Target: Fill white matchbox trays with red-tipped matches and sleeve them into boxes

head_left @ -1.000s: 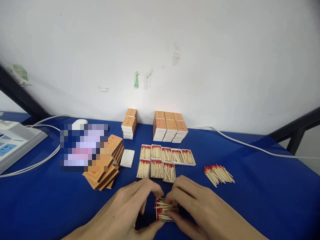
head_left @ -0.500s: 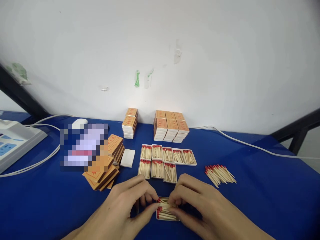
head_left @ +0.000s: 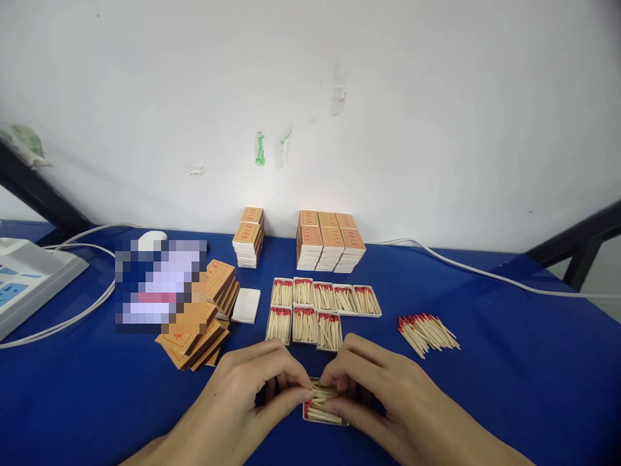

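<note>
An open white matchbox tray (head_left: 326, 421) filled with red-tipped matches lies at the front centre, between both hands. My left hand (head_left: 262, 388) reaches over its left end, thumb and forefinger closed on matches near the red heads. From the right, my right hand (head_left: 373, 395) has its curled fingers and thumb on the matches, covering the tray's right part. Behind the hands stand two rows of filled trays (head_left: 305, 325), the match heads facing the wall. A loose heap of matches (head_left: 427, 334) lies to the right.
Stacked orange matchboxes (head_left: 332, 239) stand by the wall, with a smaller stack (head_left: 249, 236) left of them. Leaning orange boxes (head_left: 220, 281), a white box piece (head_left: 246, 305), a blurred-out screen (head_left: 169, 278), a white mouse (head_left: 152, 240) and a power strip (head_left: 36, 275) are at left.
My left fingertips have moved slightly right over the tray, and my right fingers are closer to them. The view has shifted slightly.
</note>
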### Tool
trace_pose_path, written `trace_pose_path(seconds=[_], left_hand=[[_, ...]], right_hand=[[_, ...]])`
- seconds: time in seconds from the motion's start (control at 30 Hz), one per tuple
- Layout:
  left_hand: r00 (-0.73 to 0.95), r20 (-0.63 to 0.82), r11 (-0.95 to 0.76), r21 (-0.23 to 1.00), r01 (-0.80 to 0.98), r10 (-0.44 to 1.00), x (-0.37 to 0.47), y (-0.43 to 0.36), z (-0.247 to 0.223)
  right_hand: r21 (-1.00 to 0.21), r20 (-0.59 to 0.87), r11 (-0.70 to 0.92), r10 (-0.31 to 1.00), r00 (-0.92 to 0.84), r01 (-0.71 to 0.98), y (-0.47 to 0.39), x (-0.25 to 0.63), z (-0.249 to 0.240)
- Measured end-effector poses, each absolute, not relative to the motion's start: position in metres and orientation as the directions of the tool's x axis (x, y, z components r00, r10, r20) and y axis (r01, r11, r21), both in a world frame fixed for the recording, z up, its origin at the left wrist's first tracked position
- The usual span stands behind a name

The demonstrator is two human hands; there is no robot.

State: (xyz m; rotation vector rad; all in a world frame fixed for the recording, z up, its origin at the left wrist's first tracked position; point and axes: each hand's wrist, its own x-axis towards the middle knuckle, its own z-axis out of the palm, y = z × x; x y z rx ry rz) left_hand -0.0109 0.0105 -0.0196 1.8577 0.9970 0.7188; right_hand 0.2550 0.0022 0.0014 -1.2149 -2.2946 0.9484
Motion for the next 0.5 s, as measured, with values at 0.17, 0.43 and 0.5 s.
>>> trace_pose_path(seconds=[0.17, 0.43, 0.5], left_hand=[[0.532, 0.187, -0.39, 0.871, 0.299, 0.826, -0.0099, 0.009, -0.0257], [0.58, 0.285, -0.509, 0.818, 0.269, 0.764, -0.0098, 0.0068, -0.0288], [0.581, 0.267, -0.502, 0.815, 0.289, 0.769, -0.01, 0.006, -0.0275]], right_hand=[[-0.761, -0.086, 0.288, 0.844, -0.529, 0.582, 0.002, 0.2523, 0.0115], [-0.733, -0.102, 0.279, 0.856, -0.506, 0.62, -0.002, 0.2558, 0.0067], [-0.735, -0.085, 0.293, 0.855, -0.511, 0.612, -0.0015, 0.2563, 0.0072]])
